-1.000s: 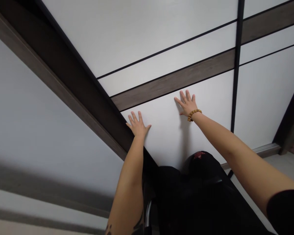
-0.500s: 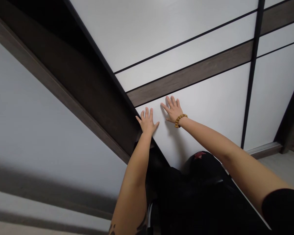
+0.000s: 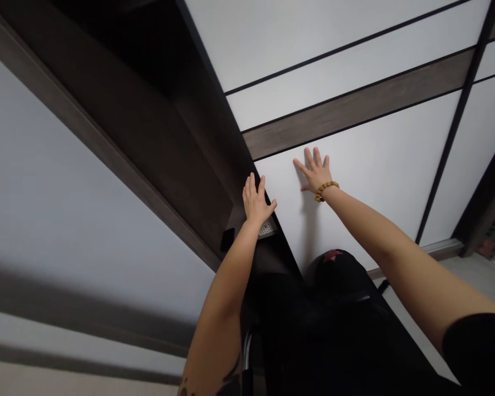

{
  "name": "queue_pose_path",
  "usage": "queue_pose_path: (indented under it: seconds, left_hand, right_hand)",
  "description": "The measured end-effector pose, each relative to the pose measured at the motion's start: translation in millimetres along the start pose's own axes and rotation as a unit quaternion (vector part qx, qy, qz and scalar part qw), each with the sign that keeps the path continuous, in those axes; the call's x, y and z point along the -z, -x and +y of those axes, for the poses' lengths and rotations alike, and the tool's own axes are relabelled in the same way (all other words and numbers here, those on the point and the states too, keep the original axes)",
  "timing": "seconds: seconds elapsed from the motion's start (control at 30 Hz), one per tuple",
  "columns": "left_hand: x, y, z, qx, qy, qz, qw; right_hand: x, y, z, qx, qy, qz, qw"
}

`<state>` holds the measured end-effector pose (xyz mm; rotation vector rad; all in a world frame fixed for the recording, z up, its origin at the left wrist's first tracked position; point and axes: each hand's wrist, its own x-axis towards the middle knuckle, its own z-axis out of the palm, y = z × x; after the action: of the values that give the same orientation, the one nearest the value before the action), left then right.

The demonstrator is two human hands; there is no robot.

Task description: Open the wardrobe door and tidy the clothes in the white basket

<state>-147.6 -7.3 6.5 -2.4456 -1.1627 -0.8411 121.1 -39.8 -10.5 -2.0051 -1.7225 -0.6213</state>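
Right hand [image 3: 315,173] open, fingers spread, palm flat on a white sliding door panel [image 3: 375,159], grasping nothing; round wooden bead bracelet [image 3: 325,190] at wrist. Left hand [image 3: 258,201] open, empty, raised at the panel's left edge beside a dark wood frame [image 3: 107,151]; contact unclear. Perforated metal plate [image 3: 267,227] just below left hand. Dark wood strip [image 3: 355,113] crosses panel above both hands. Black rounded object with red mark [image 3: 333,256] lies between the arms, below the hands.
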Motion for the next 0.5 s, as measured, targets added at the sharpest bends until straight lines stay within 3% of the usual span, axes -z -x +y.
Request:
queue_pose_path:
  seconds: [0.13, 0.23, 0.3, 0.4, 0.5]
  left_hand:
    - [-7.9, 34.5, -11.6, 0.01, 0.031, 0.001, 0.999]
    - [-22.8, 80.7, -10.9, -0.03, 0.083, -0.029, 0.996]
    - [-34.2, 118.9, -7.2, -0.082, 0.144, -0.084, 0.982]
    - [-48.7, 177.4, -1.3, -0.145, 0.239, -0.195, 0.94]
    - [-60.4, 225.1, 2.2, -0.142, 0.284, -0.276, 0.907]
  right_hand:
    - [-7.3, -1.1, 16.7, -0.003, 0.012, 0.013, 1.0]
    - [-11.6, -0.5, 32.7, -0.017, 0.018, 0.017, 1.0]
    - [-14.9, 2.2, 43.7, -0.029, 0.02, 0.021, 0.999]
    - [-22.1, 12.7, 56.0, -0.057, 0.022, 0.032, 0.998]
    - [-31.4, 29.9, 54.7, -0.077, 0.015, 0.043, 0.996]
